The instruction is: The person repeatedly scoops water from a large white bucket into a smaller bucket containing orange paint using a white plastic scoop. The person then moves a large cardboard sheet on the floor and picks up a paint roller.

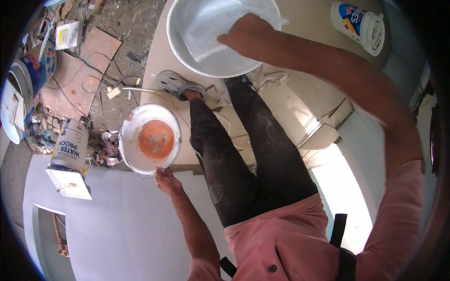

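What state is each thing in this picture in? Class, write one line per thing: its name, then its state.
Left hand: gripping the near rim of the small bucket.
Small bucket: open, orange inside.
Right hand: closed on the flat white tool.
Flat white tool: lying in the white paste.
Large bucket: open, holding white paste.
White tub: lying on its side.
Waterproofing can: standing, lid on.

white canister [70,146], grey shoe [177,84], rubble-strewn floor [117,28].
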